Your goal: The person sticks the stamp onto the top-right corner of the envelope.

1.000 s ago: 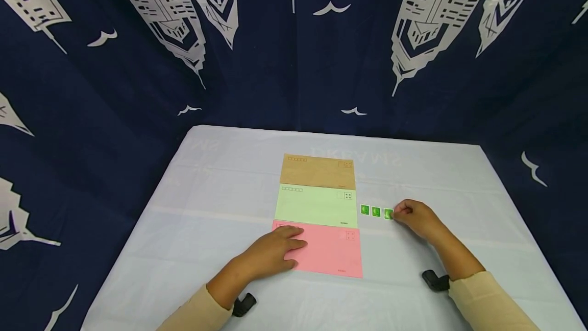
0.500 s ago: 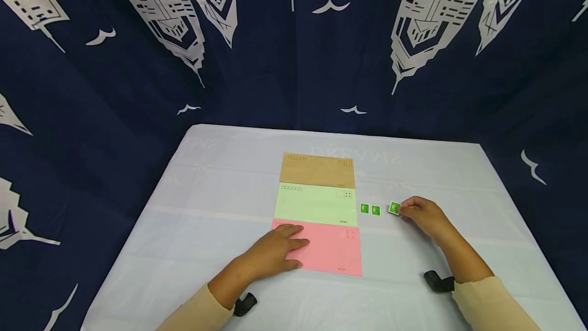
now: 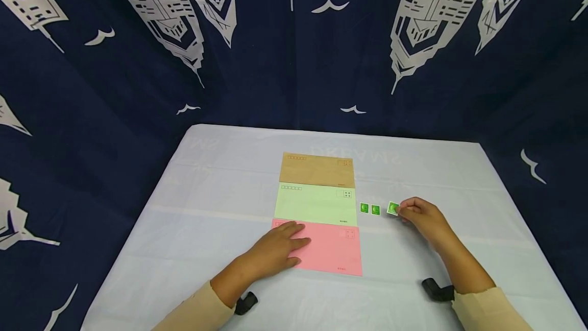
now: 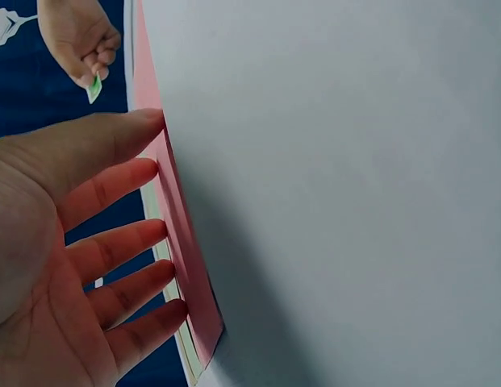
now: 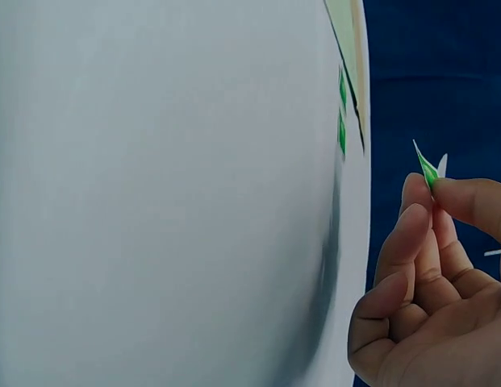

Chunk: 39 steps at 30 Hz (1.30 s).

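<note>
My right hand (image 3: 424, 218) pinches a small green stamp (image 3: 393, 208) with a white border between thumb and forefinger. In the right wrist view that stamp (image 5: 428, 171) looks slightly bent and is held above the table. Two more green stamps (image 3: 369, 209) lie side by side, left of the pinched one. With fingers spread and straight, my left hand (image 3: 273, 252) rests on the left part of a pink envelope (image 3: 328, 249). Its fingertips touch the envelope's surface in the left wrist view. The hand covers part of the envelope's left side.
Beyond the pink envelope lie a light green envelope (image 3: 317, 203) and a brown envelope (image 3: 317, 170), edge against edge in a column. All rest on a white-covered table (image 3: 206, 188). A dark blue cloth (image 3: 266, 86) with white building prints hangs behind the table.
The right hand has picked up the rightmost of three stamps in the row and lifted it slightly, a little to the right. The left hand stays on the pink envelope.
</note>
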Motion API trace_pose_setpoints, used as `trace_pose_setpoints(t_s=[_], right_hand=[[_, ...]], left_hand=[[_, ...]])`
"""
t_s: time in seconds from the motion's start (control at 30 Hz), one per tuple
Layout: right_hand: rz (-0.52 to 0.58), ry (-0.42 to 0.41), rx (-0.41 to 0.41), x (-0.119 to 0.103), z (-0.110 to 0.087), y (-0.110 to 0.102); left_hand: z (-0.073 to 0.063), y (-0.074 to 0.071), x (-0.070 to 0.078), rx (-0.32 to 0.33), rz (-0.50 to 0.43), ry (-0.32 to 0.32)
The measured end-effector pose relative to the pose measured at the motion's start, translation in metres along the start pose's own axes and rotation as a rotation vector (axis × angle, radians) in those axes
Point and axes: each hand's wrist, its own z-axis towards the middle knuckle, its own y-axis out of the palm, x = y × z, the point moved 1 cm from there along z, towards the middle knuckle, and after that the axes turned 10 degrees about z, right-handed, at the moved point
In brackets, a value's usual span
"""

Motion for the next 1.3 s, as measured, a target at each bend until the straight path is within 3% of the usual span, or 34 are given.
trace_pose_setpoints(t_s=[0.5, 0.73, 0.97, 1.3], right_hand=[[0.06, -0.038, -0.057, -0.007, -0.013, 0.019], [0.087, -0.057, -0.083, -0.008, -0.017, 0.029], [0.122, -0.136, -0.119, -0.004, -0.023, 0.036], [0.098, -0.124, -0.135, -0.006, -0.029, 0.043]], left_hand=[[-0.001, 0.003, 0.0, -0.071, -0.019, 0.011], [-0.002, 0.0, 0.0, -0.073, -0.034, 0.01], [-0.003, 0.0, 0.0, -0.068, -0.042, 0.011], [-0.003, 0.003, 0.0, -0.07, -0.037, 0.012]])
